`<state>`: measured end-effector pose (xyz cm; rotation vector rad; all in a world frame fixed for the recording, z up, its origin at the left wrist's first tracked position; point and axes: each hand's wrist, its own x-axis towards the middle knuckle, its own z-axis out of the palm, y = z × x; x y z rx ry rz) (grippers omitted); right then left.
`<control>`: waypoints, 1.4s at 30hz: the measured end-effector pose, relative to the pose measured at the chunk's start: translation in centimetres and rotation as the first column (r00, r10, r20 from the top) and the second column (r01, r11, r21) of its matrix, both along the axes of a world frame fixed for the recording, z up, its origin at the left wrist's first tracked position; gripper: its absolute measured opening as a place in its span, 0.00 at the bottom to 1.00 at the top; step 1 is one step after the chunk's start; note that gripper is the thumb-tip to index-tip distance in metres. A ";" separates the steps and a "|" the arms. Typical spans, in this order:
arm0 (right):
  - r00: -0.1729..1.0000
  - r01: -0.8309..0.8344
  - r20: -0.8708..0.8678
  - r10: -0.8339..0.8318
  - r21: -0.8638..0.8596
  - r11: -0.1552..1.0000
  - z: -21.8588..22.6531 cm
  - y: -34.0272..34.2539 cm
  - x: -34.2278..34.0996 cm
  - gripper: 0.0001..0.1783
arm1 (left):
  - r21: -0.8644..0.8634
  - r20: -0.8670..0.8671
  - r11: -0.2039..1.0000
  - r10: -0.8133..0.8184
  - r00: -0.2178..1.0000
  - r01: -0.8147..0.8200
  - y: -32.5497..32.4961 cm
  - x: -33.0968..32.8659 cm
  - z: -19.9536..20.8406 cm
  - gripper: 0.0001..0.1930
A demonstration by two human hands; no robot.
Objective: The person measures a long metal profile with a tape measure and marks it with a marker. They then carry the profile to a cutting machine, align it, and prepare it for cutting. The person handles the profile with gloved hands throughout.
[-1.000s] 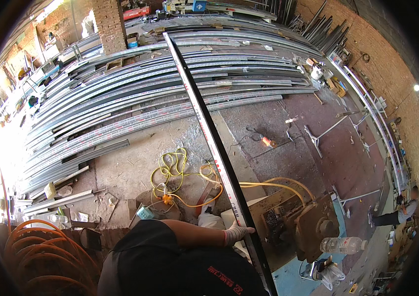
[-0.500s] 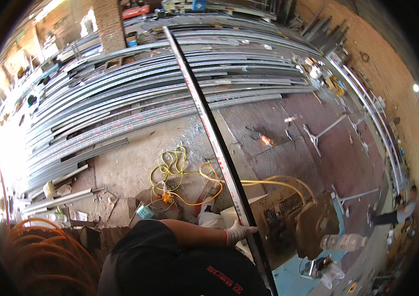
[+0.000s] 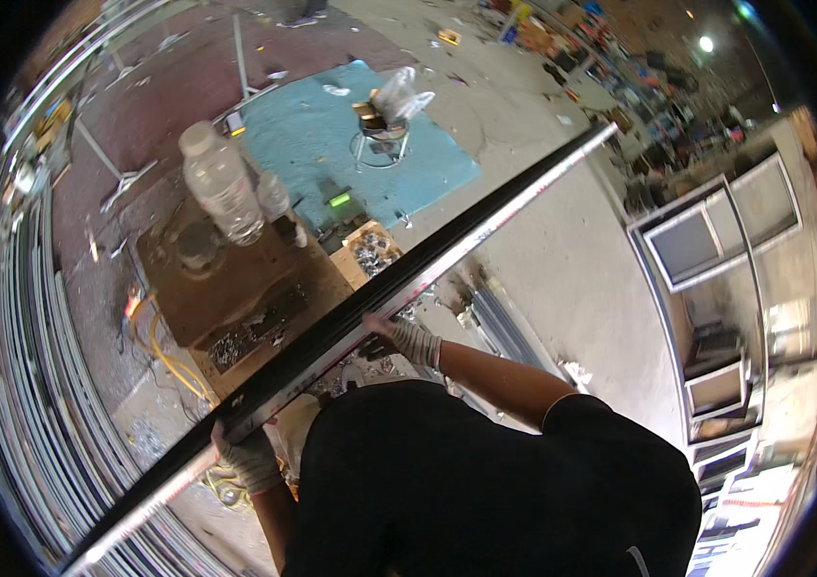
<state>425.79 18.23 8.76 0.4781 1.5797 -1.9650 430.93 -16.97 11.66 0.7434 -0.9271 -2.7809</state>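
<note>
A long metal profile [image 3: 485, 227], dark along one side and pale with printed film along the other, crosses in front of me from lower left to upper right. My left hand [image 3: 247, 460], in a pale work glove, is closed round it toward its lower-left end. Nearer its middle, my right hand [image 3: 408, 339] grips it from below, its glove leaving fingertips bare. Past the profile stands a rusty brown workbench [image 3: 254, 279], with a large clear plastic bottle [image 3: 221, 183] and a smaller bottle [image 3: 274, 195] on it.
A box of metal scraps [image 3: 372, 252] sits beside the bench. Beyond lies a blue mat [image 3: 283, 135] bearing a small stool [image 3: 379, 149]. Long profiles [image 3: 38, 327] are stacked at left, and framed windows [image 3: 716, 231] lean at right. A yellow hose [image 3: 173, 361] hangs by the bench.
My view has turned right, from the floor of stacked profiles toward the bench and blue mat. The profile has swung round with me. Two hands on it now show, where one showed before.
</note>
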 end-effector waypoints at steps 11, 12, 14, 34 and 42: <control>0.449 0.438 -0.163 0.879 0.897 -0.057 7.8 24.2 -2.5 0.37 | -0.331 0.272 0.930 0.256 0.928 -0.160 -16.0 7.1 -8.8 0.24; 0.464 0.471 -0.148 0.873 0.876 -0.102 8.6 26.2 -3.5 0.37 | -0.308 0.282 0.928 0.299 0.912 -0.209 -17.6 7.7 -9.1 0.23; 0.573 0.400 -0.010 0.819 0.876 -0.269 9.3 29.5 -6.0 0.37 | -0.346 0.259 0.922 0.275 0.926 -0.177 -20.8 8.3 -10.4 0.23; 0.462 0.041 0.281 0.841 0.941 -0.336 2.7 16.0 -7.1 0.25 | -0.402 0.410 0.860 0.476 0.778 -0.314 -23.2 8.8 -10.8 0.18; 0.480 0.256 0.322 0.816 0.838 -0.481 10.9 40.0 -11.8 0.27 | -0.568 0.445 0.814 0.430 0.786 -0.123 -34.1 14.0 -18.0 0.23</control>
